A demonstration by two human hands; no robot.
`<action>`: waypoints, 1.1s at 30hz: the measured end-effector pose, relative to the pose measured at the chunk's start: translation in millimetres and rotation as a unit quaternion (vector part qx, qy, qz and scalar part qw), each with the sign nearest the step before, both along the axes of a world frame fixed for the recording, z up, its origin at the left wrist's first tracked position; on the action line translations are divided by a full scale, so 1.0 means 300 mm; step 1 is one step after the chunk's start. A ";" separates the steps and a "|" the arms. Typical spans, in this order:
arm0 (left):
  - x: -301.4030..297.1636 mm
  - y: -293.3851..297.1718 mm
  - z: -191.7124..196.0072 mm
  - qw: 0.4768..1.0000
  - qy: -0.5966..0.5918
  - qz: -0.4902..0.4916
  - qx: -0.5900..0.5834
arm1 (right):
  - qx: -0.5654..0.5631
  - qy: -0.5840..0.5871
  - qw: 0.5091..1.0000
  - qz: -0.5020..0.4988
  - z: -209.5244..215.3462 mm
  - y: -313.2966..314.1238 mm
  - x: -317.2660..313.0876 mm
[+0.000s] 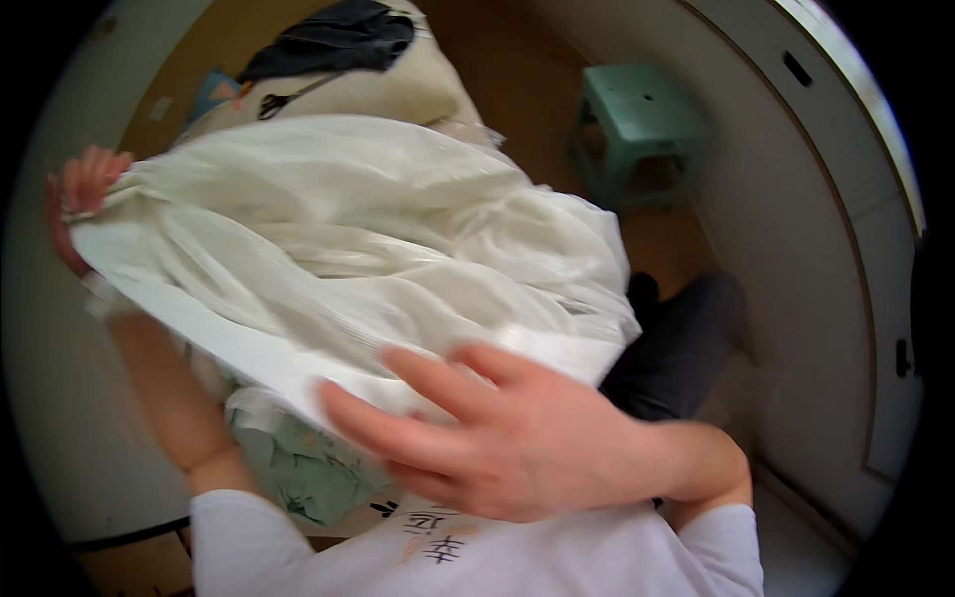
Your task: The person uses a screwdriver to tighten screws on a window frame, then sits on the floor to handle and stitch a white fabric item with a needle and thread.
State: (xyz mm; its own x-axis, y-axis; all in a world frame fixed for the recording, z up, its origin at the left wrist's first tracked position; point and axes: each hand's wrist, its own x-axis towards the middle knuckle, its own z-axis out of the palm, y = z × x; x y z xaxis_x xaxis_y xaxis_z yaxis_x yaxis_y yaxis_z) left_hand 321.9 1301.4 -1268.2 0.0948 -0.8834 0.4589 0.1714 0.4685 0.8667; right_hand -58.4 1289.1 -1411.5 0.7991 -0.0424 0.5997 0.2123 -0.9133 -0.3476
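A large white sheer curtain (368, 214) spreads in loose folds across the middle of the head view, with a flat white band (199, 308) along its near edge. At the far left, my left hand (88, 199) grips a gathered corner of it, arm stretched out. Lower centre, my right hand (517, 438) is over the near band, its fingers spread and slightly bent. It is blurred by motion, and I see nothing held in it; whether its fingertips touch the cloth is unclear.
Beyond the curtain, a beige padded surface (408, 90) bears dark folded cloth (333, 38) and black-handled scissors (274, 102). A pale green plastic stool (642, 114) stands far right, near white cabinet doors (796, 199). Green printed fabric (308, 473) lies below the curtain, close to my body.
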 end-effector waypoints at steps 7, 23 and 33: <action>-0.338 0.018 -0.585 0.898 0.437 -0.008 -0.047 | 0.248 0.224 0.936 0.111 -0.343 0.048 -0.098; -0.592 -0.130 -0.827 0.819 0.522 0.120 0.204 | 0.402 -0.107 0.906 -0.075 -0.366 -0.010 0.159; -0.464 0.072 -0.857 0.958 -0.190 0.184 0.108 | 0.435 -0.056 0.886 -0.148 -0.346 -0.135 0.080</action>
